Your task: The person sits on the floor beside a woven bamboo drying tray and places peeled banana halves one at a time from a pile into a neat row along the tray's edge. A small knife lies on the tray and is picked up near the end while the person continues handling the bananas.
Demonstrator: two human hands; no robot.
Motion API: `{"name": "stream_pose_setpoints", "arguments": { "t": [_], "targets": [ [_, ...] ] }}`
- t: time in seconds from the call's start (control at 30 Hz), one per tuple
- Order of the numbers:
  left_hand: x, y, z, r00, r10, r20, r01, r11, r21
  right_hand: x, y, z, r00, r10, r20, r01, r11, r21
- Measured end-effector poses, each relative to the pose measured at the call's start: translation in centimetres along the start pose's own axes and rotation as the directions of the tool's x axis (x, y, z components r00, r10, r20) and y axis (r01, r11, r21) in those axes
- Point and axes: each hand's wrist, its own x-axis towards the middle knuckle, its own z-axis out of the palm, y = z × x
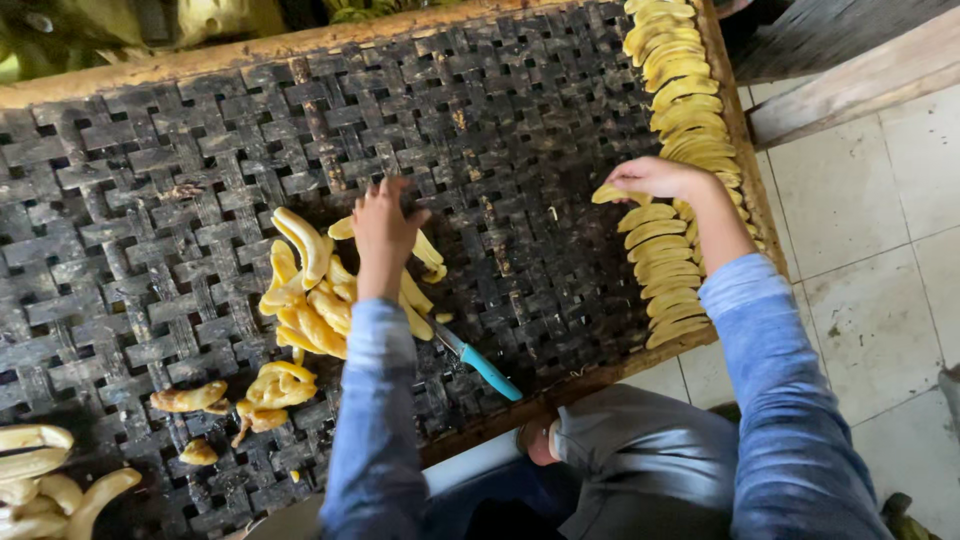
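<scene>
So there's a big dark woven rack (180,150) with a wooden rim, and most of its middle and far-left stretch is bare weave, loads of room to move there.

The left hand (385,232) sits on a loose pile of peeled banana slices (310,300) near the rack's near edge. Its fingers are curled down into the pile; I can't tell if they actually pinch a piece.

The right hand (660,180) is over by the right edge, fingers pressed together, pinching one banana slice (607,195) and holding it at the inner side of a tidy row of slices (680,120) that runs along that whole right rim, overlapping like shingles. Hardly any gap between that row and the wood.

A knife with a teal handle (485,368) lies just right of the left sleeve, handle pointing at the near edge.

A few darker scraps (190,400) sit left of the pile, and more whole peeled bananas (45,480) crowd the near-left corner.
</scene>
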Motion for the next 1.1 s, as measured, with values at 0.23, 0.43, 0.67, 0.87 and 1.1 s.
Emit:
{"name": "stream_pose_setpoints", "arguments": {
  "t": [0.23, 0.43, 0.67, 0.87, 1.1],
  "targets": [
    [1.3, -2.8, -2.8, 0.965, 0.114, 0.238, -0.151, 0.978, 0.146, -1.2, 4.5, -0.8, 0.981, -0.184, -0.068, 0.170, 0.971, -0.170],
    [-0.3, -3.0, -1.9, 0.968, 0.213, 0.136, -0.227, 0.969, 0.101, -2.2, 4.9, -1.3, 0.987, -0.105, -0.117, 0.087, 0.985, -0.151],
    [0.0, -2.9, -0.8, 0.970, 0.213, 0.120, -0.234, 0.953, 0.195, -2.7, 2.1, -0.4, 0.874, -0.227, -0.428, 0.134, 0.962, -0.238],
    [0.1, -4.0, 0.2, 0.966, 0.195, 0.170, -0.178, 0.978, -0.111, 2.1, -8.4, 7.1, 0.865, -0.315, -0.390, 0.331, 0.943, -0.027],
    [-0.4, -1.8, 4.2, 0.998, -0.006, 0.057, 0.045, 0.696, -0.716, 8.0, -14.4, 15.5, 0.901, -0.404, -0.156, 0.419, 0.722, 0.551]
  ]
}}
